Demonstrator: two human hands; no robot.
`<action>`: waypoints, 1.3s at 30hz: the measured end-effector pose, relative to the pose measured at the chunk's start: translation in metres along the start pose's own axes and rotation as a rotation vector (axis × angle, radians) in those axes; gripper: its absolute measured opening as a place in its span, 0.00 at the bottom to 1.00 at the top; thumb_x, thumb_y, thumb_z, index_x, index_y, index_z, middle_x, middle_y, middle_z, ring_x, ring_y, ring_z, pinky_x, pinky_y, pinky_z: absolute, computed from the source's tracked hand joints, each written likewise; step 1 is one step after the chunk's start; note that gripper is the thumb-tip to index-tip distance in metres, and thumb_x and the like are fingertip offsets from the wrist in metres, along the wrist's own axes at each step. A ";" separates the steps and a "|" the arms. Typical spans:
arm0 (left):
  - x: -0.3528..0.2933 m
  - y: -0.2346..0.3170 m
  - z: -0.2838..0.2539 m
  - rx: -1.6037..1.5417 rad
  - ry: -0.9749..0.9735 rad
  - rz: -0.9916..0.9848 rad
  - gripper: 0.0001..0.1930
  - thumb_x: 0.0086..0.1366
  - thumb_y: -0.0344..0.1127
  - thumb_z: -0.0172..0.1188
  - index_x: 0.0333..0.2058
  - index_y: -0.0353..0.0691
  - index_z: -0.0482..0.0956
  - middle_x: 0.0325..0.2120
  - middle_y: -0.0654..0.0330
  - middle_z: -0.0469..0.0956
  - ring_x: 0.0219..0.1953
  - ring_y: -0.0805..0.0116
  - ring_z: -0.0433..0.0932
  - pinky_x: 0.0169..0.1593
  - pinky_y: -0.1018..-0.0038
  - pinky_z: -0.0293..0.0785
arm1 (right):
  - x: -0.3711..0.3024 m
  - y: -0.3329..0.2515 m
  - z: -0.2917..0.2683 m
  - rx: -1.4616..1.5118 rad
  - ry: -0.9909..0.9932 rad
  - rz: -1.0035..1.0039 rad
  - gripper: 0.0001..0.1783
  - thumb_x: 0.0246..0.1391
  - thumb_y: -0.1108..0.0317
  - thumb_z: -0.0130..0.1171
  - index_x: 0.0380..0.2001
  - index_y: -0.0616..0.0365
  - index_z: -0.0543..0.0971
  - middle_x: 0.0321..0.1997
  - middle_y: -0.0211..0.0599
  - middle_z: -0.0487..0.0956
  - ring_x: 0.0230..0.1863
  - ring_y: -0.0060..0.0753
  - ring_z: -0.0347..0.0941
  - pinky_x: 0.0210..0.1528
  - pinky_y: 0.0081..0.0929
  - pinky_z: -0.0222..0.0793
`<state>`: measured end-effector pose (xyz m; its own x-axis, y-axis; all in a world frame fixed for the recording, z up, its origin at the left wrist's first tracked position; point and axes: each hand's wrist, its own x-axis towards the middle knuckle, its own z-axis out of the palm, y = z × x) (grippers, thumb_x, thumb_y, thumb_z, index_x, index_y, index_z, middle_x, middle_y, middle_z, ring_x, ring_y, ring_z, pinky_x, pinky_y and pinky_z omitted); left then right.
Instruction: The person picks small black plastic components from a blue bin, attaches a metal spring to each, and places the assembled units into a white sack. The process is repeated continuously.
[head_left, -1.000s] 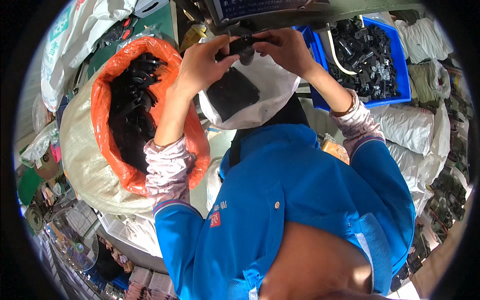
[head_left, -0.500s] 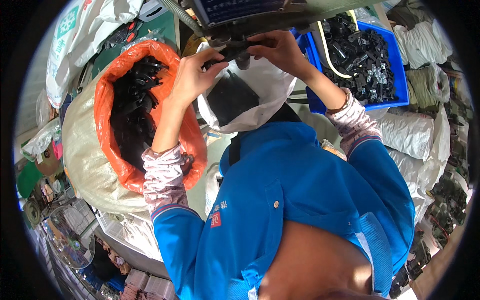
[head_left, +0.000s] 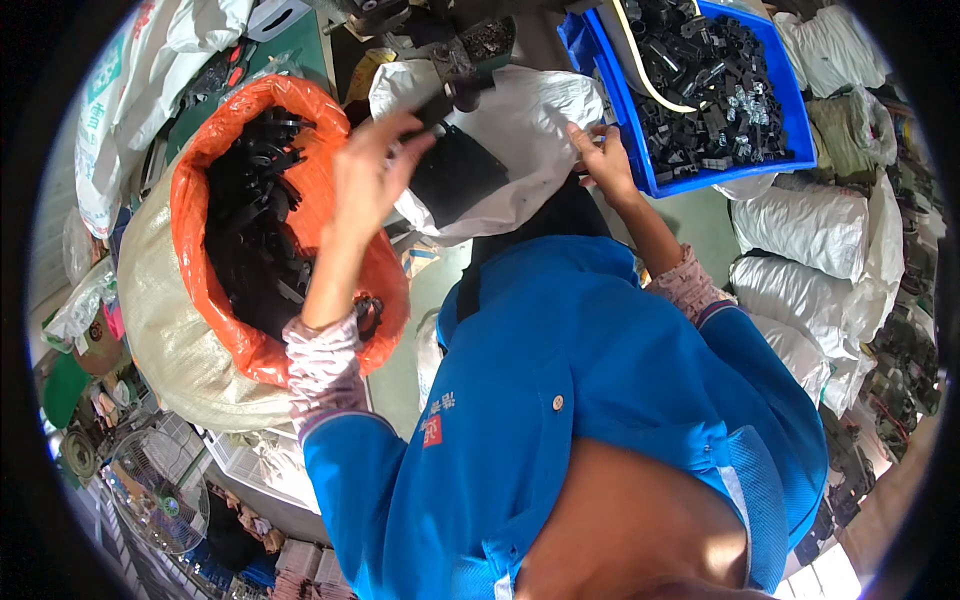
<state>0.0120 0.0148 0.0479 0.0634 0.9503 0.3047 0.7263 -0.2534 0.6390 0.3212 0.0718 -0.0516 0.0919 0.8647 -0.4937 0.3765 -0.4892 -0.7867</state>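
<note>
My left hand [head_left: 372, 172], smeared by motion, is raised over the left rim of a white bag [head_left: 540, 115]. Its fingers are closed on a dark plastic piece [head_left: 432, 108], whose exact kind I cannot make out. That piece reaches toward the dark post [head_left: 465, 95] of a machine above the bag. More black material [head_left: 460, 175] lies inside the bag. By the bag's right edge is my right hand [head_left: 606, 168], thumb and fingers partly curled and apart, with nothing visible between them.
To the left, a large sack lined with orange plastic [head_left: 385, 320] holds black plastic parts [head_left: 260, 220]. A blue bin [head_left: 735, 180] of small black and clear pieces stands at the right, a pale curved strip [head_left: 650, 85] over it. White wrapped bundles [head_left: 800, 235] are stacked beyond.
My right hand has left the machine and moved down and right to the bag's edge. My left hand has drawn slightly down and left, still with the dark piece. The view has shifted slightly.
</note>
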 end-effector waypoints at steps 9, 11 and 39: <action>-0.042 -0.080 0.057 0.317 -0.201 -0.649 0.39 0.54 0.29 0.63 0.65 0.61 0.61 0.60 0.43 0.65 0.62 0.39 0.63 0.62 0.53 0.62 | 0.023 0.003 0.026 0.115 -0.036 -0.117 0.37 0.50 0.64 0.64 0.60 0.62 0.61 0.40 0.45 0.76 0.32 0.31 0.75 0.29 0.28 0.72; -0.070 -0.113 0.043 0.090 -0.099 -0.603 0.38 0.49 0.17 0.49 0.60 0.57 0.71 0.42 0.40 0.78 0.44 0.46 0.80 0.48 0.63 0.75 | 0.012 -0.019 0.032 0.390 -0.168 0.051 0.32 0.52 0.73 0.58 0.60 0.60 0.62 0.41 0.41 0.75 0.36 0.27 0.73 0.35 0.25 0.71; -0.044 -0.085 -0.022 -0.011 0.334 -0.532 0.15 0.59 0.27 0.56 0.45 0.42 0.78 0.37 0.48 0.81 0.40 0.51 0.82 0.45 0.61 0.77 | 0.165 -0.117 0.090 -1.045 0.046 -1.272 0.20 0.57 0.59 0.49 0.49 0.55 0.76 0.49 0.53 0.76 0.52 0.56 0.71 0.56 0.45 0.65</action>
<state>-0.0679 -0.0099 -0.0043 -0.5233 0.8396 0.1458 0.5921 0.2353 0.7708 0.2099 0.2617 -0.0746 -0.7246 0.6382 0.2601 0.6454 0.7608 -0.0686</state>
